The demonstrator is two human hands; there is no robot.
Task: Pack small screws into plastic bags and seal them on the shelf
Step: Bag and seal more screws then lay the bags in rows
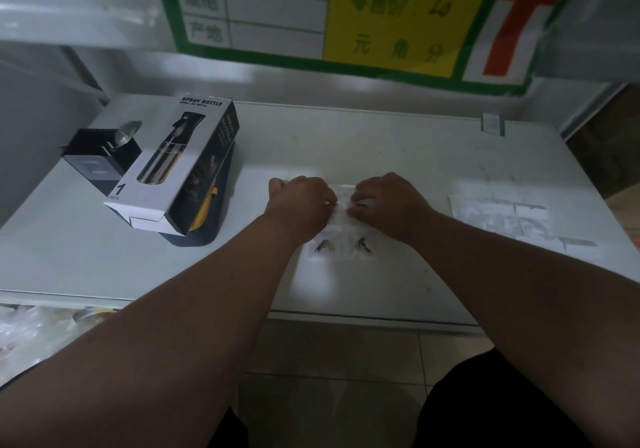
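Two hands meet at the middle of the white shelf (398,156): my left hand (300,201) and right hand (389,201) both pinch the top edge of a clear bag (341,220) lying flat there. Screws (323,246) sit in small bags just nearer me. More empty bags (502,215) lie to the right. A spray bottle box (180,163) leans at the left, a price sign (346,14) hangs above, and tiled floor (329,361) shows below.

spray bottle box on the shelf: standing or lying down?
Lying down. The spray bottle box rests on a long side on the white shelf, printed front panel facing up, propped partly on a dark blue item beneath it.
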